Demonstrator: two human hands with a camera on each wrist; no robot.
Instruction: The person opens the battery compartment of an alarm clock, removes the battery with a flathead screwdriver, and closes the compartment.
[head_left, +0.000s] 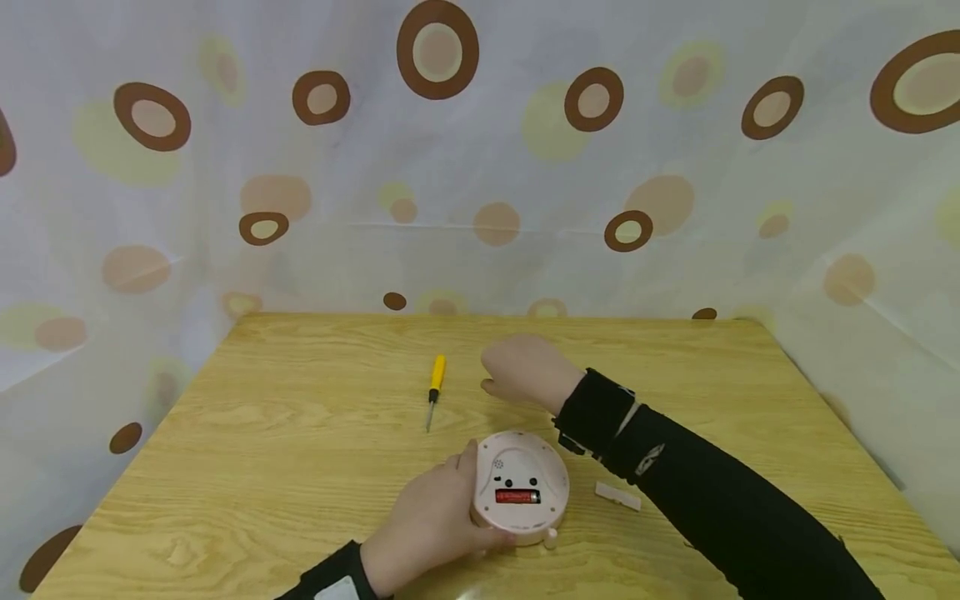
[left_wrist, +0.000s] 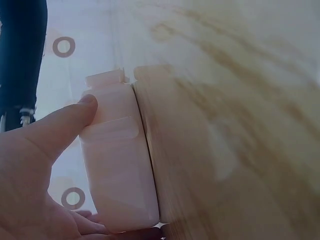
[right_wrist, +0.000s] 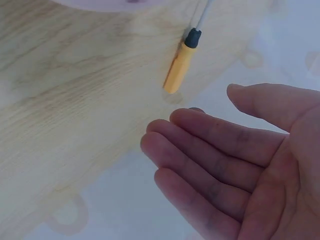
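Two hands work over a pale wooden counter (head_left: 300,467). The left hand (head_left: 427,525) keeps its grip curled round the rim of a round pink plastic clock (head_left: 521,487), which lies face down at about six o'clock. Its battery bay stands open with a red battery (head_left: 517,497) seated; a small white cover strip (head_left: 618,495) lies loose at the clock's three o'clock, so closing up seems left. The right hand (head_left: 525,372) hovers with fingers relaxed, gripping nothing, near a yellow-handled screwdriver (head_left: 435,387) at eleven o'clock. A curtain (head_left: 480,167) of brown circles surrounds everything.
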